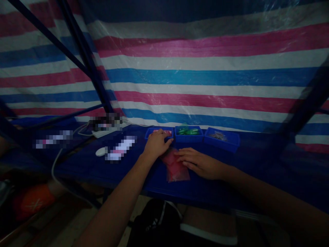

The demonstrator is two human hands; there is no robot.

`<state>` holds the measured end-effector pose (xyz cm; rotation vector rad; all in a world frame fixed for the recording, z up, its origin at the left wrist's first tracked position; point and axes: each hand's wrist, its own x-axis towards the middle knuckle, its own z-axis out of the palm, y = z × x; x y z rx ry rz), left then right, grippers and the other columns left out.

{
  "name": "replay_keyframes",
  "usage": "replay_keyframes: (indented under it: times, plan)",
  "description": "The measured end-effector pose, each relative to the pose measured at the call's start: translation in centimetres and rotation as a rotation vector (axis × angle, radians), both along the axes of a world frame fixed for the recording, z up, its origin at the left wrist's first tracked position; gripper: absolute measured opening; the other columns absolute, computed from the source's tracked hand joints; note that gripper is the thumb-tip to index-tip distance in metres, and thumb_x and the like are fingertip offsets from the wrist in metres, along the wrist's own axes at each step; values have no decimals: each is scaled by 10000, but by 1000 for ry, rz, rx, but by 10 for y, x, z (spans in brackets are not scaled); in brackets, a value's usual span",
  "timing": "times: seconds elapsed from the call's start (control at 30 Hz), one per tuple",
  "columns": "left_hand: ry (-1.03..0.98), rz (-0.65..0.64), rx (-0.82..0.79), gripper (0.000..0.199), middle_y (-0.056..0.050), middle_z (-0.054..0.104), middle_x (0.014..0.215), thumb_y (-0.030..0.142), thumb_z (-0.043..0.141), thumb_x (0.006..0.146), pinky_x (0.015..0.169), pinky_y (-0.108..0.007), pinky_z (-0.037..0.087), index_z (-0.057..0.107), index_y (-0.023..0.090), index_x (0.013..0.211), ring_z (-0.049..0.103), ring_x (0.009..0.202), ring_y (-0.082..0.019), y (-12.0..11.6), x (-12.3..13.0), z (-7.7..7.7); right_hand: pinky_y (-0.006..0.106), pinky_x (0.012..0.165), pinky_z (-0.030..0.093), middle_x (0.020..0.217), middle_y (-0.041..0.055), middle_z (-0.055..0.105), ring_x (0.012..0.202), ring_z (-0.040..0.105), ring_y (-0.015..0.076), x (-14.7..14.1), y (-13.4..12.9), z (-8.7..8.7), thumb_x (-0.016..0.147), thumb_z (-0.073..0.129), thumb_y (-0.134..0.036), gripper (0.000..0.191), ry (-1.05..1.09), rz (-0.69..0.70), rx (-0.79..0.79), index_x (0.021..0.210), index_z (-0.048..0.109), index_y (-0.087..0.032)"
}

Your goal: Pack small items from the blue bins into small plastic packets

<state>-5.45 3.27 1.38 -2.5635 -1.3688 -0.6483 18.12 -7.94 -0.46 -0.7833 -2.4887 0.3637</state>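
Red items in clear plastic bags lie on the blue table in front of me. My right hand rests over their right side, fingers stretched out and laid along the plastic. Over the front of the left blue bin is my left hand, its thumb spread toward the bags and its fingertips at the pink and white pieces inside. I see nothing held in it. The middle blue bin has green packets. In the right blue bin lie small clear-bagged pieces, too dim to name.
To the left are a white oval object, a blurred-out phone-like shape, and a white power strip with cables. Blue metal posts and a striped tarp enclose the table. Another person's orange garment shows at lower left.
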Motion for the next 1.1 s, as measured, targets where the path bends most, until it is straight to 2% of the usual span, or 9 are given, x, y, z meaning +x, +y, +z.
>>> replay_keyframes:
  times: [0.17,0.27,0.37,0.5,0.57,0.67,0.77,0.87,1.1]
  plan:
    - [-29,-17,8,399,-116,667,1126,499,579,956,963,-417,494,748,214,1178,644,1057,-284,0,-1,-1,527,1202,369,1478,96,582,1442,413,252,-1,0,-1,1036,416,-177,450,-27,20,54,1469,535,-208]
    - [-91,-41,26,388,-113,671,1121,499,568,965,997,-434,493,756,207,1137,645,1074,-281,-2,0,-1,523,1177,402,1431,95,620,1403,457,255,-1,1,1,1027,439,-170,435,30,-5,92,1439,568,-221]
    - [-231,-82,86,368,-111,637,1230,478,543,987,1054,-452,477,745,208,1132,609,1172,-277,-7,2,3,517,1155,425,1333,69,684,1334,530,256,2,4,6,1001,561,-232,354,172,-86,154,1344,641,-273]
    - [-414,-286,132,329,-111,605,1308,394,490,1029,1122,-444,440,712,200,1174,565,1265,-249,-20,9,15,470,1040,520,1126,49,753,1130,670,252,12,9,11,928,699,-291,163,403,-267,192,1085,741,-282]
    - [-459,-437,71,322,-105,640,1259,364,461,1045,1096,-420,465,700,199,1184,591,1228,-227,-27,15,20,448,958,561,1036,46,760,1001,710,240,17,11,11,921,699,-306,86,500,-381,159,981,745,-263]
    - [-452,-593,-65,305,-97,690,1198,383,507,1029,1027,-413,509,682,204,1203,642,1135,-222,-34,24,19,423,878,597,965,48,760,897,730,231,22,15,9,883,736,-350,136,664,-476,36,959,725,-238]
    - [-429,-585,-130,336,-109,715,1156,427,625,962,945,-402,538,686,185,1186,671,1046,-232,-36,31,11,417,905,605,1009,65,759,931,742,232,24,18,8,843,776,-378,240,829,-495,-57,1009,700,-221]
    - [-409,-558,-157,319,-106,727,1124,423,638,953,909,-384,537,703,175,1144,681,1005,-228,-34,34,6,432,972,586,1056,74,753,989,738,233,24,19,10,829,792,-386,292,914,-506,-34,1042,682,-220]
    - [-371,-521,-208,260,-56,742,984,403,589,984,841,-339,521,723,183,1020,679,904,-197,-35,33,11,463,979,582,1054,93,755,1010,736,248,24,19,10,830,785,-372,393,814,-460,-120,1163,654,-210]
